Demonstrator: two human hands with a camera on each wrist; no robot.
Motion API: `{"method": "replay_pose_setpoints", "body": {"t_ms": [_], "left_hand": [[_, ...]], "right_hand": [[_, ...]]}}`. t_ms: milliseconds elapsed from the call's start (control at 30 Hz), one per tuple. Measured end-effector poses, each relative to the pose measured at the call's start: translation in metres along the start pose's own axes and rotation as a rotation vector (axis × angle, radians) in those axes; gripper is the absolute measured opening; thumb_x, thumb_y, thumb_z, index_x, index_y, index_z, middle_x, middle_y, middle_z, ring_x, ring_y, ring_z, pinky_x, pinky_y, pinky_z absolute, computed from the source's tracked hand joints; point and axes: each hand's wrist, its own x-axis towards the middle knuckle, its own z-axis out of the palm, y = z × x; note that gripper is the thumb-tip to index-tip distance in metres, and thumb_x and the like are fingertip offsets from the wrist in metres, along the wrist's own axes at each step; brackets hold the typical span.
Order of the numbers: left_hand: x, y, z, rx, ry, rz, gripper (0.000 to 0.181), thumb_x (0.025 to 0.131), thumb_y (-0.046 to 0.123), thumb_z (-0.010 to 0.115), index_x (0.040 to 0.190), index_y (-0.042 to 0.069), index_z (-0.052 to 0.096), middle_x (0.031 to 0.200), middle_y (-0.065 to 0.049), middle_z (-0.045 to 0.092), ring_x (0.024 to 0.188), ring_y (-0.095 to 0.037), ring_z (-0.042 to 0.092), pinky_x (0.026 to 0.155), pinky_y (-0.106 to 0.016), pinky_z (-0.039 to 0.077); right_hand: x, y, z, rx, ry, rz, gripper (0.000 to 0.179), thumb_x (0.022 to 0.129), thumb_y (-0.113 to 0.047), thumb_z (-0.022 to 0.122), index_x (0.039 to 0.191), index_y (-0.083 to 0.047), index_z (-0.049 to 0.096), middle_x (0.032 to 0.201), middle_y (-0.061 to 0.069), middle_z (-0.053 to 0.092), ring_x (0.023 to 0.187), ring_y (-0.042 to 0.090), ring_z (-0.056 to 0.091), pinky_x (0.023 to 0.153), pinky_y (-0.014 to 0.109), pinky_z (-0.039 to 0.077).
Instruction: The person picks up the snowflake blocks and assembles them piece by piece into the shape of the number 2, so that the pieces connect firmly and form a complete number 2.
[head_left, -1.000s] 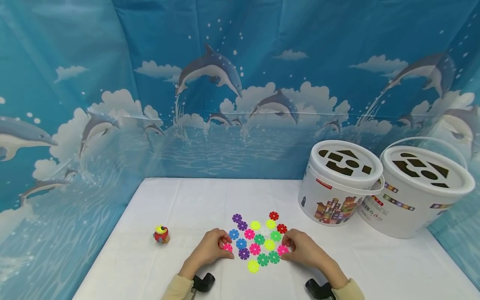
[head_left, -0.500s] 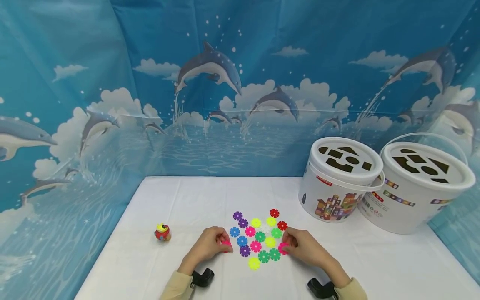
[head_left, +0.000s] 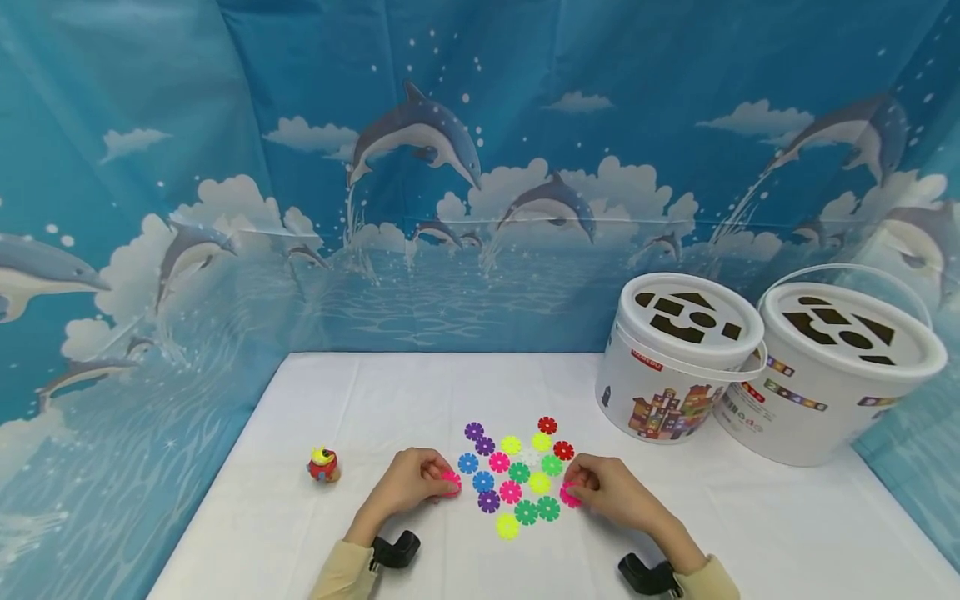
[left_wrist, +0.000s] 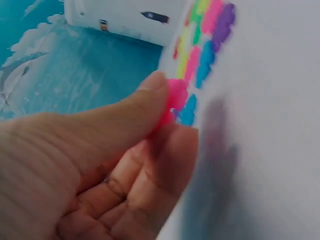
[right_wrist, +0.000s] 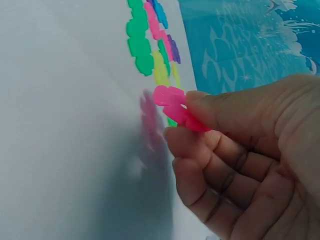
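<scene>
My left hand (head_left: 411,481) pinches a pink notched disc (left_wrist: 176,94) between thumb and index finger, at the left side of a group of discs. At the right side, my right hand (head_left: 609,490) pinches another pink notched disc (right_wrist: 175,104) the same way, its shadow falling on the table. Between the hands lie several flower-like discs: purple (head_left: 488,501), blue (head_left: 483,482), green (head_left: 526,512), yellow (head_left: 507,526), pink (head_left: 510,492) and red (head_left: 563,451). A pale, nearly clear one sits among them, hard to make out.
A small red and yellow toy figure (head_left: 323,465) stands on the white table (head_left: 375,400) at the left. Two white lidded buckets (head_left: 660,392) with shape cut-outs stand at the back right. Behind hangs a blue dolphin curtain (head_left: 450,292).
The left hand has raised its pink disc and drawn it slightly back from the group. My right hand has picked up its pink disc and shifted a little to the right.
</scene>
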Motion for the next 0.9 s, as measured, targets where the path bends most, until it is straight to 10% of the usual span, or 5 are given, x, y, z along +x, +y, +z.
{"method": "replay_pose_setpoints", "body": {"t_ms": [400, 900], "left_hand": [[0.005, 0.044, -0.006, -0.558, 0.140, -0.108, 0.022, 0.087, 0.013, 0.071, 0.093, -0.007, 0.064, 0.083, -0.020, 0.069, 0.072, -0.029, 0.069, 0.067, -0.034, 0.056], [0.013, 0.077, 0.011, -0.747, 0.166, -0.110, 0.020, 0.086, 0.016, 0.072, 0.088, -0.002, 0.063, 0.072, -0.007, 0.067, 0.060, -0.014, 0.066, 0.058, -0.025, 0.054]], "right_hand": [[0.009, -0.017, -0.010, 0.230, 0.246, -0.046, 0.018, 0.082, -0.009, 0.074, 0.093, -0.007, 0.061, 0.079, -0.001, 0.063, 0.068, 0.022, 0.063, 0.061, 0.025, 0.053], [0.017, -0.050, -0.012, 0.556, 0.327, -0.125, 0.021, 0.085, -0.006, 0.071, 0.099, 0.005, 0.059, 0.083, 0.015, 0.065, 0.072, 0.029, 0.068, 0.067, 0.032, 0.056]]}}
